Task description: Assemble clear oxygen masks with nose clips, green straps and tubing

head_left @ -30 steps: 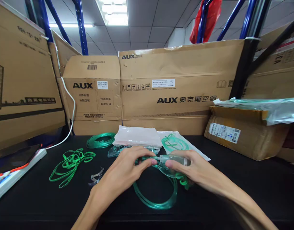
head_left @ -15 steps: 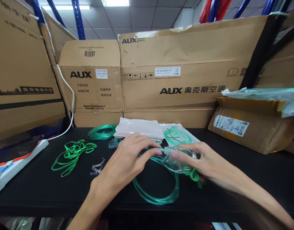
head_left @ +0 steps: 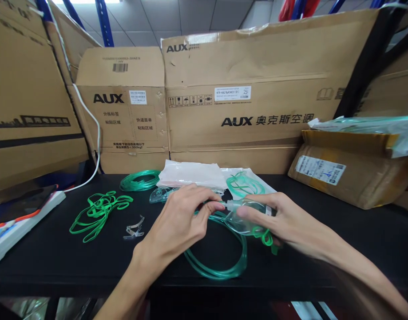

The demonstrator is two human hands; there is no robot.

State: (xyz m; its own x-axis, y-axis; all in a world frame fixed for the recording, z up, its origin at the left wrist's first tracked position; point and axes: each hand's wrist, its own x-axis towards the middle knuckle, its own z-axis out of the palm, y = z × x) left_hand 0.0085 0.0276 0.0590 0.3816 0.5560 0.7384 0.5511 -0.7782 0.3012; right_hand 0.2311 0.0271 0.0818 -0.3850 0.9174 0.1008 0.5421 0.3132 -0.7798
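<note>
My right hand (head_left: 273, 218) is closed around a clear oxygen mask (head_left: 239, 223), which has a green elastic strap (head_left: 265, 237) hanging below it. Between the thumb and fingers of my left hand (head_left: 187, 211) is the end of the green oxygen tubing (head_left: 220, 273), right at the mask's connector (head_left: 232, 205). Fingers hide part of the joint, so how far the two overlap I cannot tell. The rest of that tubing lies coiled on the black surface beneath both hands.
Loose green elastic straps (head_left: 100, 213) and small metal nose clips (head_left: 134, 229) lie at the left. Behind are coiled green tubing (head_left: 140, 180), another clear mask (head_left: 160, 194), white bags (head_left: 190, 174) and thin green tubing (head_left: 245, 184). A carton (head_left: 350, 171) stands right; large boxes (head_left: 257, 102) form the back.
My left fingers have closed in further around the tubing end near the mask connector. The camera view has shifted slightly; the things on the surface stay put.
</note>
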